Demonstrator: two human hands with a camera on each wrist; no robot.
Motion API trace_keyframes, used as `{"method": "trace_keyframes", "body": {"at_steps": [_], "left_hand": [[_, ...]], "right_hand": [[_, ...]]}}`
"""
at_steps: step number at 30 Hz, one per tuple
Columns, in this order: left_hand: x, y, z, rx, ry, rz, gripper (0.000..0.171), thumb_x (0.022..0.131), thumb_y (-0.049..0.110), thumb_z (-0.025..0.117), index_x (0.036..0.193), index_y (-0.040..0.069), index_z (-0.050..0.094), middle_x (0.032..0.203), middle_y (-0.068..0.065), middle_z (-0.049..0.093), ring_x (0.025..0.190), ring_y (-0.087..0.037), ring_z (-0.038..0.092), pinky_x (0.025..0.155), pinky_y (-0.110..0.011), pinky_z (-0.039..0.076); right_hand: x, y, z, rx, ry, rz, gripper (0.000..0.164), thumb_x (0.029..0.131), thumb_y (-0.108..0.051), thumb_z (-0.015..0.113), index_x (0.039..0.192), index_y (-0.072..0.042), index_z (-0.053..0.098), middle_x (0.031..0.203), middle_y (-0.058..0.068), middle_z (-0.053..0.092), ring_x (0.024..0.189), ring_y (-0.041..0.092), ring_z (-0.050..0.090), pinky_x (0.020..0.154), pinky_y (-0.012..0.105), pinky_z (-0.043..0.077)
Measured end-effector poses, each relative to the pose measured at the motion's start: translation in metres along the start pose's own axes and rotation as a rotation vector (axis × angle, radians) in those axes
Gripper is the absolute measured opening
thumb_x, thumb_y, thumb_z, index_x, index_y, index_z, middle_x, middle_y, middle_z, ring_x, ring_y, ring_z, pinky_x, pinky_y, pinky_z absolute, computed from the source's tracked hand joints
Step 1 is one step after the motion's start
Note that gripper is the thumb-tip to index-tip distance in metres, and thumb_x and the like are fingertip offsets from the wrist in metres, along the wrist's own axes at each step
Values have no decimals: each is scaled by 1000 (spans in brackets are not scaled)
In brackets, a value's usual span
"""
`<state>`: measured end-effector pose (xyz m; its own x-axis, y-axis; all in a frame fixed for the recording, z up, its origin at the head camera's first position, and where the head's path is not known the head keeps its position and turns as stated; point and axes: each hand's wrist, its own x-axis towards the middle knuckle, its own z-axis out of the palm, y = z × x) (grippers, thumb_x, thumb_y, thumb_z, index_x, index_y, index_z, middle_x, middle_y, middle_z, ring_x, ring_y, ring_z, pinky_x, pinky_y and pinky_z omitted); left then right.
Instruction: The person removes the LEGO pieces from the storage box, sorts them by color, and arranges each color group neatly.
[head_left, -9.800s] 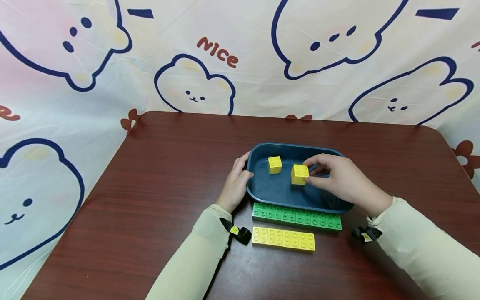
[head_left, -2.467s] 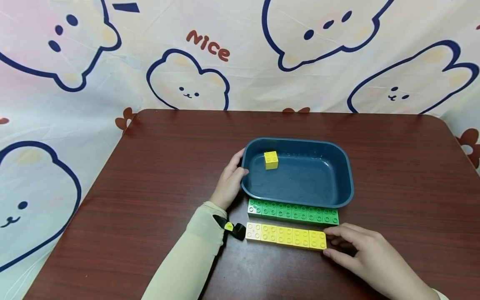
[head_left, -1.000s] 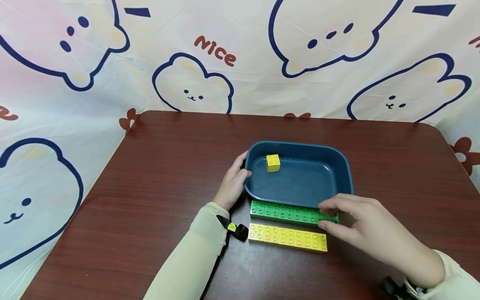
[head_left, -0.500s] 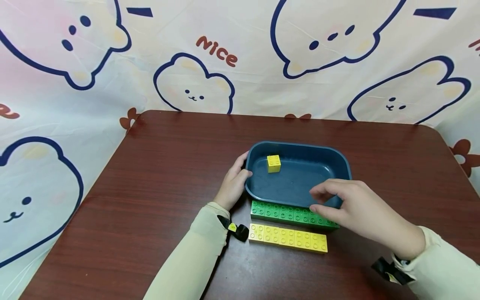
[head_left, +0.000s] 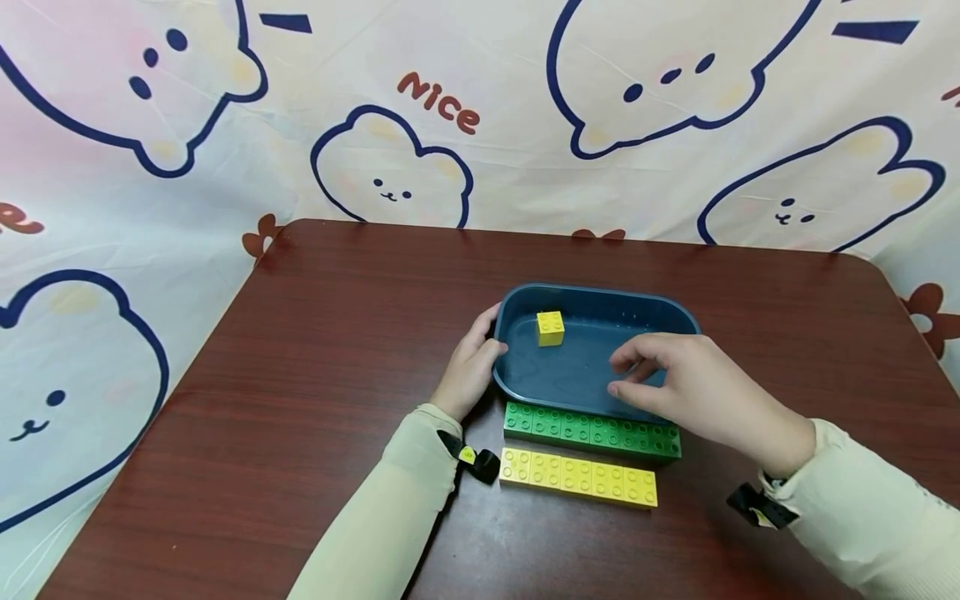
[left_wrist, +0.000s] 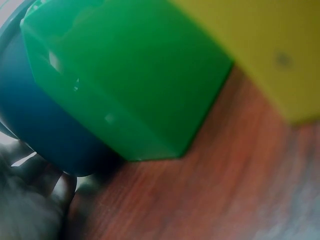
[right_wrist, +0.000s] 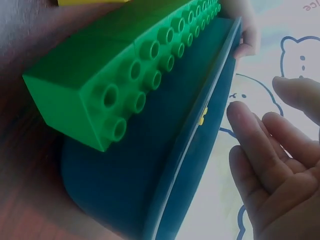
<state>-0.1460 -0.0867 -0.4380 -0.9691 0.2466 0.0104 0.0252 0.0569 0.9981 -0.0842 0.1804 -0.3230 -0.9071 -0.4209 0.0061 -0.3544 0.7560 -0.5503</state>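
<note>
A dark blue tray (head_left: 585,392) stands on the table, one small yellow building block (head_left: 550,328) lying in its left part. My left hand (head_left: 467,367) grips the tray's left end, thumb at the rim and fingers outside; the left wrist view shows these fingers (left_wrist: 35,170) against the tray wall. Over the tray's right half hovers my right hand (head_left: 693,387), thumb and fingers apart with nothing between them. In front of the tray lies a row of green blocks (head_left: 592,432). Nearer still is a row of yellow blocks (head_left: 577,477), parallel to it.
The brown table (head_left: 337,400) extends around the tray on all sides. A white cloth (head_left: 510,192) with cartoon bears hangs behind its far edge. A black strap (head_left: 761,507) with a camera sits on each wrist.
Earlier my right hand held a second yellow block over the tray; that block has left the tray and the yellow row is longer. The right hand then moved from the row back over the tray.
</note>
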Motion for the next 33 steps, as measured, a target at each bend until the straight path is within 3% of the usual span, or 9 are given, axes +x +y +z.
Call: {"method": "trace_keyframes", "body": {"at_steps": [9, 21, 33], "left_hand": [[0, -2, -1, 2, 7, -3, 61, 93, 8, 45, 153, 18, 42, 152, 0, 45, 134, -21, 45, 108, -46, 38], [-1, 0, -1, -9, -14, -8, 61, 94, 8, 44, 154, 19, 40, 152, -2, 45, 126, -25, 53, 100, -45, 45], [0, 0, 0, 34, 17, 7, 62, 91, 9, 46, 152, 18, 44, 151, -1, 48, 129, -21, 50, 104, -43, 42]], "right_hand": [[21, 1, 4, 0, -37, 61, 23, 88, -22, 80, 108, -13, 73, 103, 2, 73, 88, 13, 69, 79, 41, 59], [42, -2, 7, -18, -34, 68, 23, 90, -23, 77, 109, -11, 72, 106, 5, 72, 92, 17, 68, 79, 42, 58], [67, 3, 7, -14, -81, 58, 23, 90, -20, 77, 110, -10, 73, 103, 3, 72, 94, 18, 67, 81, 41, 58]]}}
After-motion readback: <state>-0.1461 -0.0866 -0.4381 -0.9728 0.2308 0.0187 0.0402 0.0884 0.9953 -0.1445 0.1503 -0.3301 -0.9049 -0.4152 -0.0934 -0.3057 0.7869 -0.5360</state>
